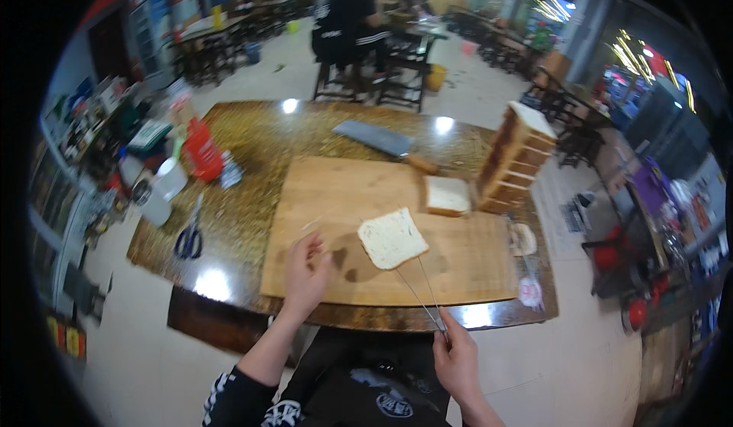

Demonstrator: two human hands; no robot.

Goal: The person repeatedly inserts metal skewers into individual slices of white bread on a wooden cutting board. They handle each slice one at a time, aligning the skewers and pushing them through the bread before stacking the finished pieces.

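Note:
My right hand (456, 348) grips the end of a thin two-pronged metal wire tool (418, 296). Its prongs spread apart toward a square slice of white bread (392, 238), which is at their far end above the wooden cutting board (336, 190). How the prongs meet the slice is hidden. To the left of the slice, my left hand (307, 273) is held over the board, fingers loosely bent and thumb apart, with nothing visible in it. More bread slices (447, 195) lie on the board's right part. Beside them stands a tall sliced loaf (517, 158).
A cleaver (374, 138) lies along the board's far edge. Left on the brown table (252, 137) are scissors (188, 238), a red container (202, 151), a white cup (170, 177) and a steel flask (151, 203). Seated people (347, 19) are farther off.

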